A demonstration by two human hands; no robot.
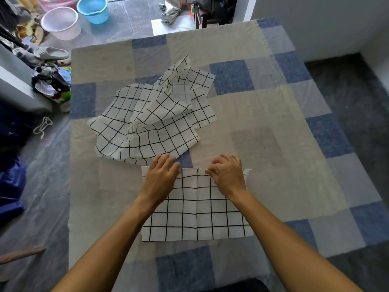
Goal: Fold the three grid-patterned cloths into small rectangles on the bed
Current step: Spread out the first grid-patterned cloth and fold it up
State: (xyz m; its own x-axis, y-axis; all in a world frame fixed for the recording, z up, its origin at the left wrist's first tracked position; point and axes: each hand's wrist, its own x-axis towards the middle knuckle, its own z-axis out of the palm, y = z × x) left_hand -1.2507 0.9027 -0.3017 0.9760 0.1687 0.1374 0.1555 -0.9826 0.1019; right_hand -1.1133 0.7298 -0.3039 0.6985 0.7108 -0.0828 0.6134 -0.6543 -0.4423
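cloth (196,211) under left hand (162,178), right hand (229,175)

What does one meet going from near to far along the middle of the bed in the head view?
First the flat grid cloth → left hand and right hand, side by side at its far edge → crumpled heap of grid cloths → bare bed sheet.
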